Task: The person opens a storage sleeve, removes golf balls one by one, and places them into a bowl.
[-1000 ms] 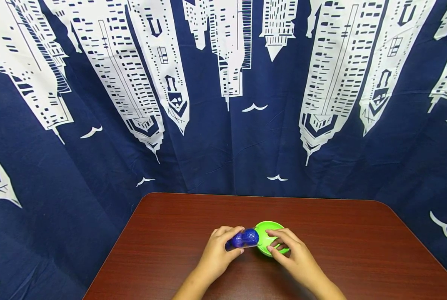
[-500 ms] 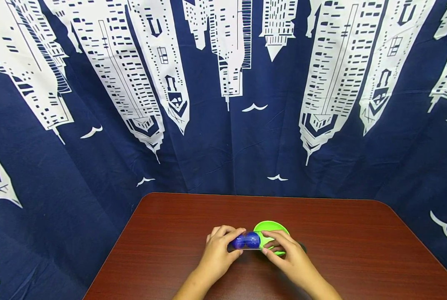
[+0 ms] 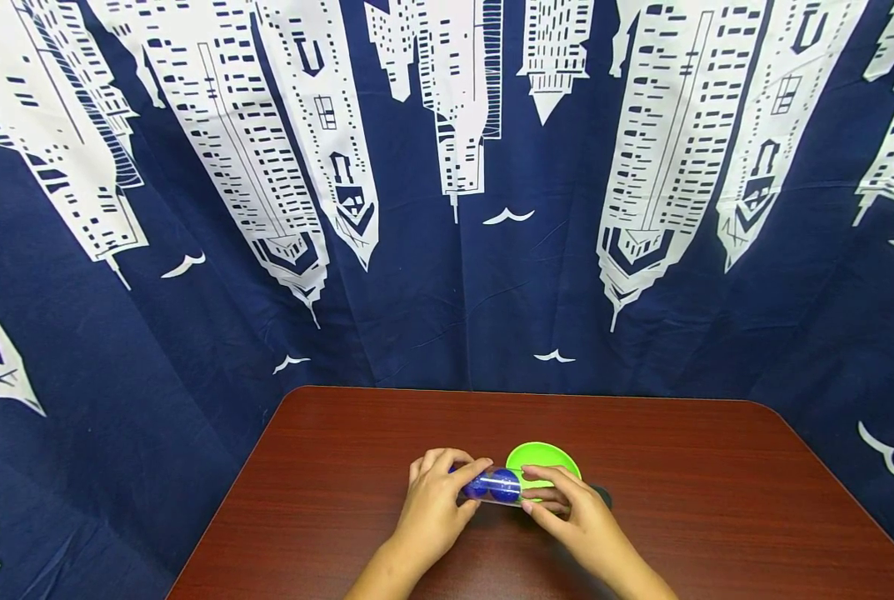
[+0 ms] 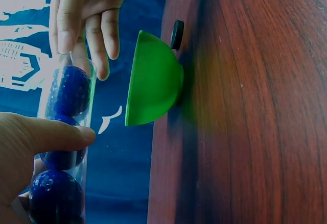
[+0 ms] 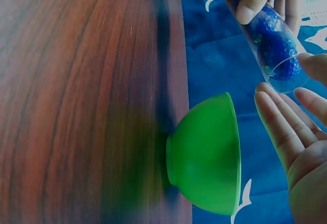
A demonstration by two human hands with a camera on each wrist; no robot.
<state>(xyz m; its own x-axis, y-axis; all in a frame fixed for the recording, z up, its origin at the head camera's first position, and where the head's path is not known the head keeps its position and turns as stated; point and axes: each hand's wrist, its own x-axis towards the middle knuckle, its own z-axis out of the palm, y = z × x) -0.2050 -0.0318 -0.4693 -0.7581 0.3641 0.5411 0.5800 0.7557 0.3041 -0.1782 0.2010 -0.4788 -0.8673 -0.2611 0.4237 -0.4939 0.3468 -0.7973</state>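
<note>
A clear tube (image 4: 87, 122) holding several dimpled blue balls (image 3: 504, 485) lies sideways in the air, gripped by my left hand (image 3: 433, 504) with the thumb across its side. At the tube's open end is my right hand (image 3: 577, 512). Its thumb and index finger pinch around the clear rim, while the other fingers (image 5: 283, 122) extend below the mouth. Just beyond the tube stands a green bowl (image 3: 540, 454), upright on the table. In the left wrist view the bowl (image 4: 153, 81) sits lower than the tube and apart from it.
A small black disc (image 4: 177, 34), like a cap, lies on the brown wooden table (image 3: 342, 467) to the right of the bowl. A blue cloth (image 3: 417, 317) with white printed buildings hangs behind the table's far edge.
The tube has swung from slanting up to the right to nearly level. My right hand has shifted slightly left onto its end, bringing the black disc into sight.
</note>
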